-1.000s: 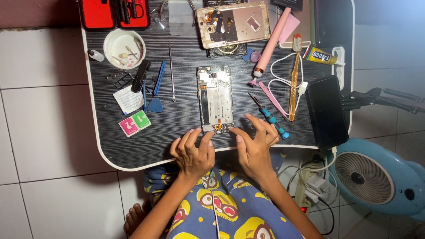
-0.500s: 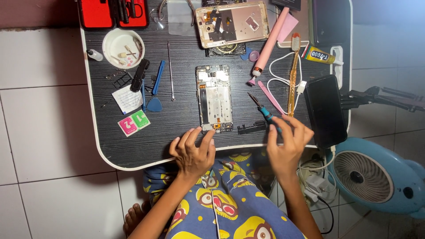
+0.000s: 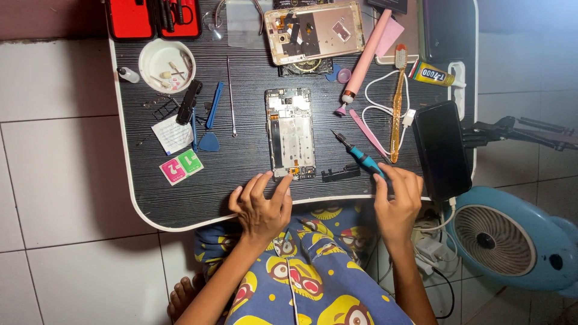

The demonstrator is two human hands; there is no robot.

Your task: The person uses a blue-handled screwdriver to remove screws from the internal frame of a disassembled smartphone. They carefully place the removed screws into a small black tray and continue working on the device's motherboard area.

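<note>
An opened phone frame with its insides showing lies in the middle of the black lap table. My left hand rests at the table's near edge, fingers spread, fingertips touching the frame's bottom end. My right hand is to the right, its fingers pinched on the handle end of a teal screwdriver, whose tip points toward the frame. A small black part lies between my hands.
A black phone lies at the right edge. A gold back cover, pink tube, toothbrush, glue tube and white cable sit behind. Left: white bowl, red tool case, blue pry tools. A blue fan stands on the floor.
My right hand left the frame's bottom end, moved right and closed its fingers on the screwdriver handle. My left hand stayed at the frame.
</note>
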